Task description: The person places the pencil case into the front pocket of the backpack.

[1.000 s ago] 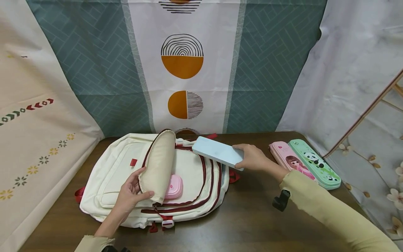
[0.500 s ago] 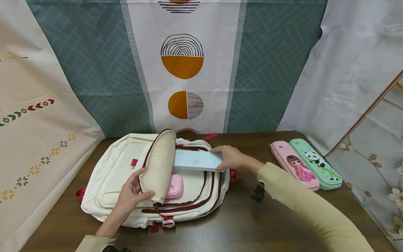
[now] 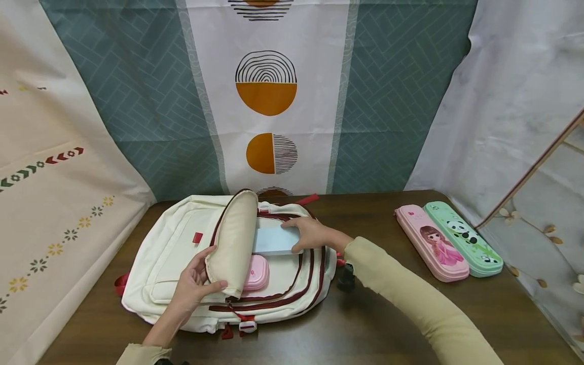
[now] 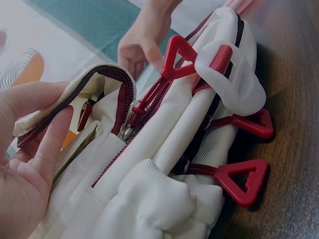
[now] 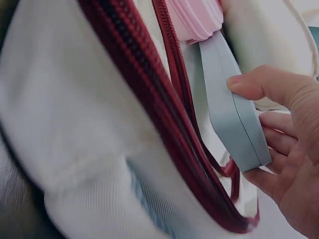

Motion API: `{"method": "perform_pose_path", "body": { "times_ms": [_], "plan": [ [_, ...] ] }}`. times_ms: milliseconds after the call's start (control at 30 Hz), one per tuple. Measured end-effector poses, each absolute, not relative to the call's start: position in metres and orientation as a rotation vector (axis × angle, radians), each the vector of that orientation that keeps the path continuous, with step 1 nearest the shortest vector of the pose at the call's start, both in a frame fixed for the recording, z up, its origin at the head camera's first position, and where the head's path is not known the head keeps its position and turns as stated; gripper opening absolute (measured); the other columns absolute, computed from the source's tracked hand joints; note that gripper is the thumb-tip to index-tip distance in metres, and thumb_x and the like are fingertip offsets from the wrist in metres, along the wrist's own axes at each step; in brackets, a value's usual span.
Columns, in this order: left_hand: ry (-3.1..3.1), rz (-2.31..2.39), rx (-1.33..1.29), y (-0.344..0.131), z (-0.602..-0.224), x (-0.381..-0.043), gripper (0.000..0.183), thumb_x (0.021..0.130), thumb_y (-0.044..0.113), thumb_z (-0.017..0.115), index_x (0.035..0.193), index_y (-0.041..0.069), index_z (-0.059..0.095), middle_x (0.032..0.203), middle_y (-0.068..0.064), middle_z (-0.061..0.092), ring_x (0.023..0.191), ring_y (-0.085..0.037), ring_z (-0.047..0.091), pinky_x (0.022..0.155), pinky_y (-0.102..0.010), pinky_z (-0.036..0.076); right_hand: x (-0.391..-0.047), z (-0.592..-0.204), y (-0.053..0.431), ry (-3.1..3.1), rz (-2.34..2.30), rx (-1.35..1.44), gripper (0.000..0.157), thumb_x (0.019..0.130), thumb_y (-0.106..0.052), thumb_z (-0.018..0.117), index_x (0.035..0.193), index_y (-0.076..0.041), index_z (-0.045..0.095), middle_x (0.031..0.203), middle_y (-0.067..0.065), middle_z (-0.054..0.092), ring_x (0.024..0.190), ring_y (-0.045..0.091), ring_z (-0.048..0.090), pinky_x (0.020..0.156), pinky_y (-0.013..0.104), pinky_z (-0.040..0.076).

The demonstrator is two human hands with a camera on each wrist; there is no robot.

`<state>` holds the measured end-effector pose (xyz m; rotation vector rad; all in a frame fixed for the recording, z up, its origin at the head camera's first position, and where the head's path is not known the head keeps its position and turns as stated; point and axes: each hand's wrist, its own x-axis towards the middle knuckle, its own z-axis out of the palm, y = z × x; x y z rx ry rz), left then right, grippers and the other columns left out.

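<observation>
A white backpack (image 3: 166, 258) with dark red zips lies on the table, its front pocket unzipped. My left hand (image 3: 190, 286) pinches the edge of the cream pocket flap (image 3: 233, 248) and holds it raised. With fingers and thumb, my right hand (image 3: 312, 235) grips the right end of a flat light blue pencil box (image 3: 274, 240). The far end of that box is hidden under the flap. A pink zipped case (image 3: 257, 272) sits partly inside the same pocket, just in front of the box. In the right wrist view, the thumb presses on the seamed side of the pencil box (image 5: 232, 107).
Two pencil cases lie side by side at the table's right: a pink one (image 3: 431, 242) with a girl and a green one (image 3: 463, 238) with a panda. Red zip pulls (image 4: 244, 181) hang at the backpack's near side. Patterned cloth (image 3: 269, 96) hangs behind the table.
My right hand has moved left with the light blue pencil box, from above the backpack's right side into the pocket under the flap. The left hand keeps holding the flap.
</observation>
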<state>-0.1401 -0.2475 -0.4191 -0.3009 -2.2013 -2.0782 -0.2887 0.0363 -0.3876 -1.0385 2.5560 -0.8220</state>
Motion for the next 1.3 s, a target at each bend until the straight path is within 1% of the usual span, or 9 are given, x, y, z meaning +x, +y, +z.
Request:
{"method": "perform_pose_path", "body": {
  "times_ms": [200, 333, 467, 567, 667, 833, 967, 1133, 1300],
  "plan": [
    [-2.18, -2.074, -0.339, -0.246, -0.42, -0.14, 0.078, 0.07, -0.01, 0.068, 0.137, 0.002, 0.03, 0.122, 0.006, 0.046, 0.102, -0.002, 0.053, 0.077, -0.018, 0.048, -0.293, -0.397, 0.022, 2.548, -0.826, -1.094, 0.068, 0.068, -0.012, 0.077, 0.13, -0.004, 0.049, 0.128, 0.009, 0.051, 0.108, 0.018, 0.049, 0.09, 0.031, 0.042],
    [-2.135, -2.087, -0.398, -0.245, -0.421, -0.14, 0.077, 0.071, -0.01, 0.068, 0.137, 0.004, 0.032, 0.123, 0.004, 0.046, 0.102, -0.002, 0.053, 0.077, -0.018, 0.049, -0.294, -0.401, 0.018, 2.522, -0.842, -1.115, 0.067, 0.069, -0.011, 0.077, 0.129, -0.003, 0.048, 0.129, 0.01, 0.05, 0.109, 0.02, 0.049, 0.091, 0.032, 0.041],
    [-2.122, -2.089, -0.401, -0.244, -0.42, -0.139, 0.076, 0.07, -0.009, 0.069, 0.136, 0.007, 0.034, 0.122, 0.004, 0.047, 0.102, -0.003, 0.053, 0.076, -0.018, 0.049, -0.295, -0.405, 0.019, 2.506, -0.852, -1.1, 0.067, 0.07, -0.011, 0.076, 0.13, -0.002, 0.048, 0.13, 0.011, 0.049, 0.112, 0.021, 0.048, 0.092, 0.032, 0.041],
    [-2.149, -2.082, -0.365, -0.244, -0.418, -0.139, 0.077, 0.07, -0.008, 0.069, 0.136, 0.006, 0.033, 0.121, 0.005, 0.047, 0.102, -0.002, 0.053, 0.076, -0.018, 0.048, -0.296, -0.408, 0.02, 2.501, -0.86, -1.089, 0.067, 0.071, -0.011, 0.076, 0.13, -0.002, 0.047, 0.131, 0.011, 0.049, 0.114, 0.021, 0.047, 0.093, 0.033, 0.04],
    [-2.165, -2.078, -0.345, -0.244, -0.418, -0.139, 0.077, 0.07, -0.012, 0.068, 0.137, 0.002, 0.031, 0.121, 0.006, 0.047, 0.102, -0.003, 0.053, 0.077, -0.018, 0.048, -0.297, -0.41, 0.023, 2.485, -0.889, -1.078, 0.069, 0.071, -0.012, 0.077, 0.132, -0.002, 0.045, 0.132, 0.011, 0.047, 0.117, 0.022, 0.045, 0.095, 0.034, 0.039],
    [-2.199, -2.066, -0.314, -0.245, -0.418, -0.139, 0.077, 0.071, -0.011, 0.068, 0.137, 0.002, 0.03, 0.122, 0.007, 0.046, 0.103, -0.002, 0.053, 0.077, -0.018, 0.048, -0.299, -0.41, 0.032, 2.47, -0.973, -1.048, 0.074, 0.071, -0.015, 0.077, 0.134, -0.003, 0.042, 0.135, 0.01, 0.045, 0.123, 0.022, 0.041, 0.099, 0.035, 0.036],
    [-2.213, -2.051, -0.299, -0.246, -0.419, -0.138, 0.079, 0.07, -0.01, 0.069, 0.138, 0.003, 0.03, 0.124, 0.009, 0.045, 0.104, 0.0, 0.052, 0.078, -0.017, 0.047, -0.299, -0.408, 0.04, 2.469, -0.988, -1.06, 0.074, 0.071, -0.017, 0.078, 0.133, -0.002, 0.042, 0.131, 0.012, 0.047, 0.12, 0.023, 0.044, 0.098, 0.037, 0.037],
    [-2.212, -2.052, -0.305, -0.248, -0.421, -0.139, 0.079, 0.07, -0.011, 0.069, 0.138, 0.003, 0.03, 0.126, 0.011, 0.043, 0.107, 0.001, 0.05, 0.078, -0.017, 0.047, -0.297, -0.411, 0.044, 2.503, -0.958, -1.086, 0.07, 0.07, -0.022, 0.078, 0.129, 0.0, 0.047, 0.125, 0.012, 0.051, 0.113, 0.022, 0.047, 0.095, 0.036, 0.039],
    [-2.208, -2.062, -0.31, -0.247, -0.421, -0.139, 0.079, 0.07, -0.01, 0.069, 0.138, 0.002, 0.03, 0.125, 0.01, 0.044, 0.105, 0.0, 0.051, 0.078, -0.017, 0.047, -0.295, -0.417, 0.043, 2.574, -0.903, -1.091, 0.064, 0.071, -0.025, 0.077, 0.125, -0.001, 0.05, 0.124, 0.011, 0.051, 0.113, 0.023, 0.048, 0.095, 0.036, 0.039]
  ]
}}
